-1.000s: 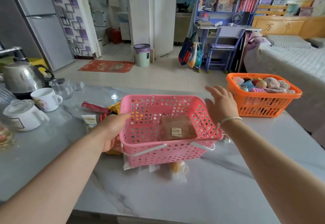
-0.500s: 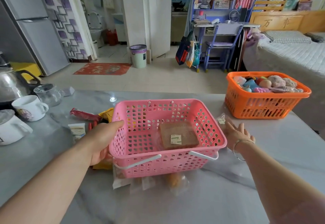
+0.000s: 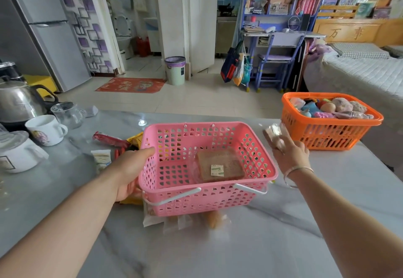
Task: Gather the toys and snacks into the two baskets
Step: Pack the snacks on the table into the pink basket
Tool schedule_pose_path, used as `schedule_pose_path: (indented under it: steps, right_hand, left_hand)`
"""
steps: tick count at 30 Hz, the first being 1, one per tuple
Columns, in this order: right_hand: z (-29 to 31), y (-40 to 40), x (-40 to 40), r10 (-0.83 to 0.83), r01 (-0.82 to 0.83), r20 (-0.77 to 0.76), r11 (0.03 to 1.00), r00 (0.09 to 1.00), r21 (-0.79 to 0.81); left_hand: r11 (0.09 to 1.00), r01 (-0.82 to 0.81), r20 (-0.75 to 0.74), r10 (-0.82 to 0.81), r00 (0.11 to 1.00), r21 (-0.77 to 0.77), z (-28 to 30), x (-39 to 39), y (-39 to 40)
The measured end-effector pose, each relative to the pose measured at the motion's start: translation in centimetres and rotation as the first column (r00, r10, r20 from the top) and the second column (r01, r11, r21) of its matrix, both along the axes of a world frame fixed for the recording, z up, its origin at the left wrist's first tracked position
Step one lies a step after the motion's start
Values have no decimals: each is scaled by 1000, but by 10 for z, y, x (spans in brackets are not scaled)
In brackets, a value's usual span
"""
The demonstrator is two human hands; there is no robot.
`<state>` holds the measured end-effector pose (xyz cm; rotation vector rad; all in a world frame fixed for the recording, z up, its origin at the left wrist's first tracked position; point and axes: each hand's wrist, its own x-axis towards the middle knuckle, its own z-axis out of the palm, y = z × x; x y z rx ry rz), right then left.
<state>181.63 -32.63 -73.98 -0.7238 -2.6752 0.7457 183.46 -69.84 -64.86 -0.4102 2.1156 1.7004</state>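
A pink basket (image 3: pixel 259 146) sits mid-table with one wrapped brown cake (image 3: pixel 220 164) inside. My left hand (image 3: pixel 128 168) grips its left wall, thumb on the rim. My right hand (image 3: pixel 290 155) is raised just right of the basket and pinches a clear-wrapped brown snack (image 3: pixel 275 137). An orange basket (image 3: pixel 327 134) at the right edge is full of soft toys (image 3: pixel 342 105). Red and yellow snack packets (image 3: pixel 113 140) and a white sachet (image 3: pixel 101 157) lie left of the pink basket. Clear-wrapped pastries (image 3: pixel 209 221) stick out from under its front.
A steel kettle (image 3: pixel 19 101), a glass jug (image 3: pixel 67 114), a white mug (image 3: pixel 46 129) and a lidded white pot (image 3: pixel 17 153) crowd the grey marble table's (image 3: pixel 239 247) left end. Beyond the far edge are tiled floor, a bin (image 3: pixel 175 70) and a bed (image 3: pixel 359 70).
My right hand dropped to the table beside the pink basket, took up a wrapped snack and lifted it. My left hand kept its hold on the basket.
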Motion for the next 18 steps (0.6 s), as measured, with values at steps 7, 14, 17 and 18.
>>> schedule_pose_path:
  steps: [7,14,17,18]
  right_hand:
    - [96,-60,19,292,-305,-365,952,884,22]
    - [130,-106,49,700,-545,-308,703,644,457]
    - [132,-131,54,788,-691,-72,576,611,437]
    - [131,-138,54,797,-739,23,548,603,393]
  left_hand:
    - [999,-34,-27,34,999,12,14,17,-11]
    - [998,-66,-77,67,995,9,30,37,-36]
    - [997,-72,-73,74,995,31,32,43,-42]
    - [997,-72,-70,74,995,34,32,45,-44]
